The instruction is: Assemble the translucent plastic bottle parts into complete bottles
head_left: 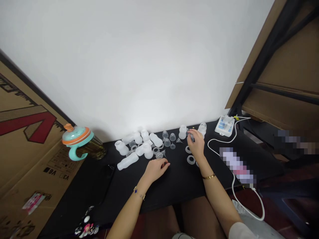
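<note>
Black table (174, 182), white bottle (182, 132) upright, right hand (196, 143) beside

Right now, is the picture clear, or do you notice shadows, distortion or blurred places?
Head view: the wall is bright, with a soft shadow behind the jug; head view: wide-angle distortion seems to tilt the cardboard box; head view: the oblong item is pixelated; head view: left hand and right hand look fairly sharp, small clear parts less distinct.

Toward the black tabletop's (174, 186) far edge, white bottles (128, 161) and clear teats (172, 136) lie beyond the curled left hand (156, 170), the right hand (196, 142) dips beside clear rings (191, 160), and a white power strip (224, 125) sits near the far right corner.
</note>
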The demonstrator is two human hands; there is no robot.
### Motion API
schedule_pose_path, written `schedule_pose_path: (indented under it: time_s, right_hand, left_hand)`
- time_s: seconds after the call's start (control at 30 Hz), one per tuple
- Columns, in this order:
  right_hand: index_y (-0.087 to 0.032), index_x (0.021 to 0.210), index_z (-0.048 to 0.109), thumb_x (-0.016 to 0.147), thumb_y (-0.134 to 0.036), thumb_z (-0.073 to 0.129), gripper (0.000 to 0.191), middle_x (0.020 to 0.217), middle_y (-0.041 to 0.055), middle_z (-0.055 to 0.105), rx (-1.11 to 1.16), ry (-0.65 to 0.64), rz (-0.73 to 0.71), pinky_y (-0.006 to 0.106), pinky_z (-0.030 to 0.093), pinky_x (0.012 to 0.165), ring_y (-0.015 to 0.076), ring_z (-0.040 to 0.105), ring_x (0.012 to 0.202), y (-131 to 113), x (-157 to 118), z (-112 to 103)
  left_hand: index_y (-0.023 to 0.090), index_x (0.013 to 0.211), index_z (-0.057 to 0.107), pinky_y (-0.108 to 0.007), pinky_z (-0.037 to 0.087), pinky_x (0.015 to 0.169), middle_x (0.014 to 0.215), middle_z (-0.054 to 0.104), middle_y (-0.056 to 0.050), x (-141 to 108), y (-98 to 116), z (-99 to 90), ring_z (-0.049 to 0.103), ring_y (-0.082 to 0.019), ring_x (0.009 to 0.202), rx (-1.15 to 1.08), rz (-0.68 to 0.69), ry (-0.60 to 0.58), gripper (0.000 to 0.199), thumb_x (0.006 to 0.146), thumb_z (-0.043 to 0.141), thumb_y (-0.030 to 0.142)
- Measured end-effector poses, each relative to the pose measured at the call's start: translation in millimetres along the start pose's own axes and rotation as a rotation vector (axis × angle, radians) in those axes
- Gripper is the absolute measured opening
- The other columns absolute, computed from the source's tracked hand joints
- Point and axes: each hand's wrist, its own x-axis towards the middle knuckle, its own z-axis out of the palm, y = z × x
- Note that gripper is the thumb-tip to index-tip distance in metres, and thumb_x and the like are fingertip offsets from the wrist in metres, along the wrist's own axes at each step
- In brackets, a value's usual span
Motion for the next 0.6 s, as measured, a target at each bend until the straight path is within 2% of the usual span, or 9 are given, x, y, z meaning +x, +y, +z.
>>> schedule_pose_path:
  time_s: [0.37, 0.5, 0.6]
  right_hand:
    - [-0.020, 0.100, 0.072, 0.090, -0.014, 0.058, 0.018, 0.107, 0.0091, 0.071, 0.042, -0.470, -0.141, 0.038, 0.052, 0.095, 0.0251, 0.064, 0.104, -22, -31, 37]
    - [-0.020, 0.102, 0.072, 0.090, -0.014, 0.061, 0.018, 0.108, 0.0091, 0.071, 0.018, -0.567, -0.150, 0.038, 0.053, 0.094, 0.0253, 0.065, 0.103, -25, -41, 46]
    - [-0.020, 0.103, 0.072, 0.090, -0.015, 0.062, 0.017, 0.108, 0.0085, 0.071, 0.016, -0.592, -0.143, 0.037, 0.053, 0.092, 0.0248, 0.065, 0.103, -26, -43, 48]
  left_hand:
    - [0.023, 0.096, 0.073, -0.027, 0.039, 0.062, 0.078, 0.072, -0.003, 0, -2, 2.9, 0.066, -0.019, 0.071, 0.053, 0.005, -0.052, 0.026, 0.097, 0.054, 0.040]
    - [0.023, 0.095, 0.073, -0.027, 0.041, 0.063, 0.077, 0.072, -0.003, 1, -3, 4.6, 0.066, -0.019, 0.071, 0.044, 0.007, -0.051, 0.027, 0.097, 0.054, 0.042]
    - [0.024, 0.097, 0.074, -0.028, 0.044, 0.066, 0.078, 0.072, -0.003, 0, -3, 3.6, 0.066, -0.019, 0.071, 0.004, 0.007, 0.043, 0.029, 0.098, 0.051, 0.042]
